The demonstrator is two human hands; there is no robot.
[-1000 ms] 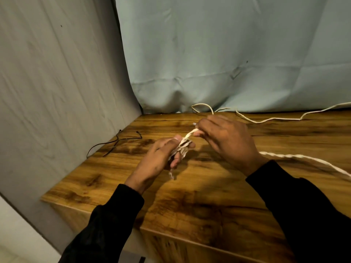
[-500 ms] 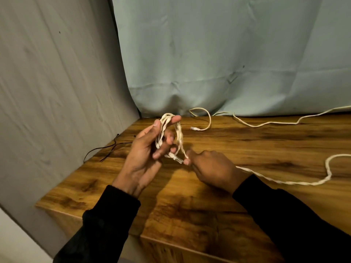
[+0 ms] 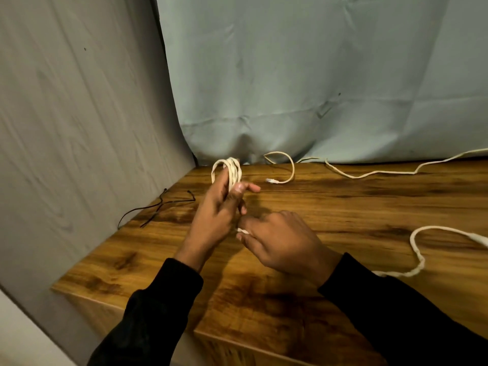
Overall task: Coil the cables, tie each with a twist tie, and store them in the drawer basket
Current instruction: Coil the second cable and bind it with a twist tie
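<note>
while my left hand (image 3: 220, 204) holds the light, limp cable (image 3: 228, 172) looped round its fingers above the table (image 3: 343, 207), my right hand (image 3: 280, 240) pinches the loose strand just beside; best gripped across the loops.

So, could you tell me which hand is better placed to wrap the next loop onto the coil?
Right. The right hand already pinches the cable's free run, while the left hand holds the coil.
</note>
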